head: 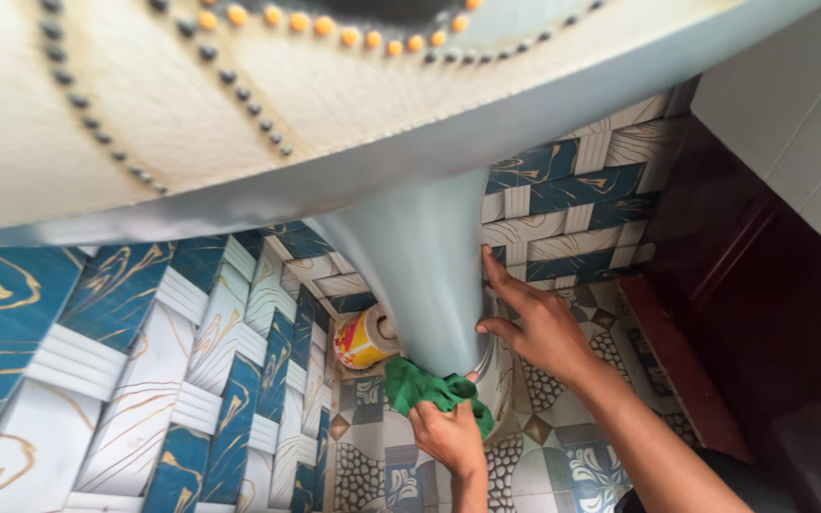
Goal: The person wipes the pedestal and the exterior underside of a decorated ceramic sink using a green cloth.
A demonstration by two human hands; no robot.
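My left hand (448, 435) grips a bunched green cloth (415, 384) and presses it against the foot of a pale blue-grey basin pedestal (420, 275), down by the patterned floor tiles (548, 465). My right hand (542, 325) rests on the right side of the same pedestal, fingers spread and pointing up, thumb against the column. Nothing is held in it. The wide underside and rim of the basin (239, 142), cream with rows of dark and orange studs, fills the top of the view.
A yellow container with a red and white label (365, 338) lies on the floor just left of the pedestal. Blue, white and gold woven-pattern wall tiles (192, 361) stand left and behind. A dark red-brown door or panel (762, 313) closes the right side.
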